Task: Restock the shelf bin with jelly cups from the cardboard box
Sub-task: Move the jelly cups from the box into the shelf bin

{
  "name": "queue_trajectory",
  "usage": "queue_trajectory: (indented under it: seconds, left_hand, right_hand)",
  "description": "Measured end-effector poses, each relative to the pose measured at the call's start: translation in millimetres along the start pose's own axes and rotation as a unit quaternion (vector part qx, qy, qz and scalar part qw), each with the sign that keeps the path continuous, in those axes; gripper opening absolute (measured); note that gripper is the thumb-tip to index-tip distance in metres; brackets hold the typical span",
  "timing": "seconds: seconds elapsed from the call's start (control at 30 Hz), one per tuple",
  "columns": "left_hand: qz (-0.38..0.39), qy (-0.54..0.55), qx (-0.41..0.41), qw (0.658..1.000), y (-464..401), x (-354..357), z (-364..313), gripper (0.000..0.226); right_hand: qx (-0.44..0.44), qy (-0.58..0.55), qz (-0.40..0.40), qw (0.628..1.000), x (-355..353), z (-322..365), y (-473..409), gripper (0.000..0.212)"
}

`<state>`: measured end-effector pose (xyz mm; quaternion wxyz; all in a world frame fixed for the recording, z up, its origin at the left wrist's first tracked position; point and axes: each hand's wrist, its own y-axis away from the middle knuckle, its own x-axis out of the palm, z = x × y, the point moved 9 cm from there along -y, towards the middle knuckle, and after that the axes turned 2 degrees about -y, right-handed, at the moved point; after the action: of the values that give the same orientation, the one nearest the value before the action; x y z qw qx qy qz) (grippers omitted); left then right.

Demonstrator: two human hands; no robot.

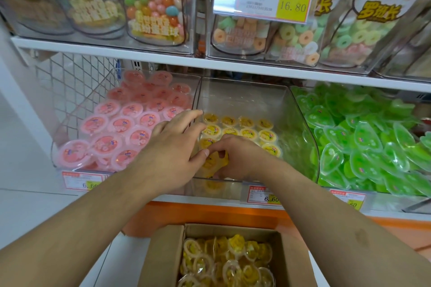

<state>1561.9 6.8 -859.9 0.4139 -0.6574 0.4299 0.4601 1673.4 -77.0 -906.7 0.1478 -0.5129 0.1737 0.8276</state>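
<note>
Shop shelf, clear middle bin (291, 109) mostly bare toward 12 o'clock, yellow jelly cups (247, 131) flat in rows. Left hand (173, 147) spread over the bin's wall; right hand (235, 155) pinches a tilted cup, partly hidden. Cardboard box (163, 256) at 6, cut off.

Yellow jelly cups (247, 131) in clear shelf bin (245, 95); more yellow in brown cardboard box (161, 261). Pink cups (121, 123) left, green heart-shaped cups (363, 137) right. White shelf (163, 60), orange trim (210, 214). Red-bordered price tags (263, 194), yellow price fields.
</note>
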Motion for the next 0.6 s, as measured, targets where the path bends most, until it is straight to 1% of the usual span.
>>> queue_trajectory:
  seconds: [0.07, 0.2, 0.33, 0.6]
  left_hand:
    - [0.004, 0.003, -0.002, 1.000, 0.0, 0.6, 0.0, 0.058]
    - [-0.002, 0.002, 0.003, 1.000, -0.5, -0.8, 0.6, 0.059]
    - [-0.007, 0.000, 0.003, 1.000, -0.5, -1.6, -0.4, 0.058]
    - [-0.023, -0.006, 0.018, 1.000, -0.1, -5.6, -5.1, 0.055]
  right_hand:
    - [-0.001, -0.001, 0.000, 1.000, -0.1, -0.2, 1.0, 0.058]
    - [-0.018, -0.046, 0.021, 0.999, -2.9, -2.3, 7.6, 0.060]
    - [-0.017, -0.044, 0.039, 0.998, -0.4, -2.5, 7.8, 0.060]
    - [-0.008, -0.028, 0.023, 0.999, 1.9, -0.4, 3.1, 0.059]
